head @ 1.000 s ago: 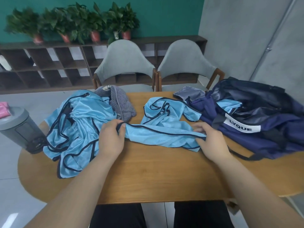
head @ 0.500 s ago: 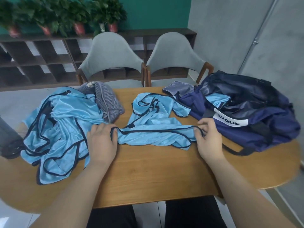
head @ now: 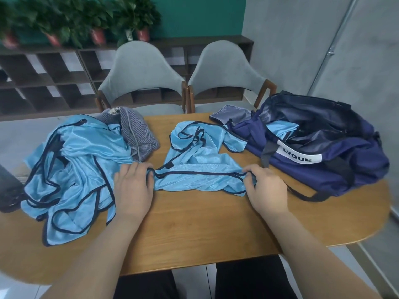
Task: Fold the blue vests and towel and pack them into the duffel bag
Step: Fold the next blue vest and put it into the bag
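Blue vest [head: 194, 165] hem pinched taut between left hand [head: 132, 188] and right hand [head: 266, 190].

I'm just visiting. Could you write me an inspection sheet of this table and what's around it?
Surface: wooden table, rounded ends, partly bare.
Job's things: middle vest crumpled, its dark-trimmed edge stretched between the hands; vest pile heaped at left; striped towel bunched behind it; duffel bag open at right, blue fabric inside.
Clutter: dark container at left edge.
Hands: left hand and right hand each grip one end of that edge.
Cables: nothing seen.
Surroundings: two grey chairs, shelf unit, potted plants.
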Demonstrator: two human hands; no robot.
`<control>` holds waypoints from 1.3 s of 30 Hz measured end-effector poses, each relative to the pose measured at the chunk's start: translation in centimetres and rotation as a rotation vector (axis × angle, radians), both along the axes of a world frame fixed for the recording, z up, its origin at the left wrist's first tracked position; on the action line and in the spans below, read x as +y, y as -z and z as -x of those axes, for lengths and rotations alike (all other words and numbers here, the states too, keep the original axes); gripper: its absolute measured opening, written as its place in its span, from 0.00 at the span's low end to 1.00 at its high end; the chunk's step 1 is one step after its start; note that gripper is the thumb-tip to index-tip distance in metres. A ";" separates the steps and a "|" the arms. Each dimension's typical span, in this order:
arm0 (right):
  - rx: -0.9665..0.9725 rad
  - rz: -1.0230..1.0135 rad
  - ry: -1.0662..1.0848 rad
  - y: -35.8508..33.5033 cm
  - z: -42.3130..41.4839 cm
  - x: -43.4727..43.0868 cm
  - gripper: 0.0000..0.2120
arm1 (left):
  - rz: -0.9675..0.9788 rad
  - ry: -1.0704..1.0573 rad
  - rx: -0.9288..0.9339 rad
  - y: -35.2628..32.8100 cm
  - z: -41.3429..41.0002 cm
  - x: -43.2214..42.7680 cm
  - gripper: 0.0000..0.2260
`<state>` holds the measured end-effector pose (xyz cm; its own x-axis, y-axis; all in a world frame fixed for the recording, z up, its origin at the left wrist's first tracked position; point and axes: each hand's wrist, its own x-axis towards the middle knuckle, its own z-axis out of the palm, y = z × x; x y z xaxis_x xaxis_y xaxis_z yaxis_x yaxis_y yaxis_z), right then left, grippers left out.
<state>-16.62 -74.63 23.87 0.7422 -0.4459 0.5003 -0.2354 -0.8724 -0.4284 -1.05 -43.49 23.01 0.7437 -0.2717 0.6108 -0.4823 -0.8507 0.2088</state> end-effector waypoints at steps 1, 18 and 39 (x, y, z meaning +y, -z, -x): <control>0.006 0.002 0.004 -0.1 0.0 0.1 0.09 | -0.003 0.000 0.002 0.0 0.0 0.0 0.06; 0.119 -0.004 -0.006 1.0 0.4 0.2 0.09 | -0.002 0.028 0.016 0.1 -0.1 0.0 0.06; -0.075 -0.066 -0.149 -11.0 -3.2 -4.1 0.15 | 0.353 0.055 0.042 -10.7 -3.8 1.5 0.06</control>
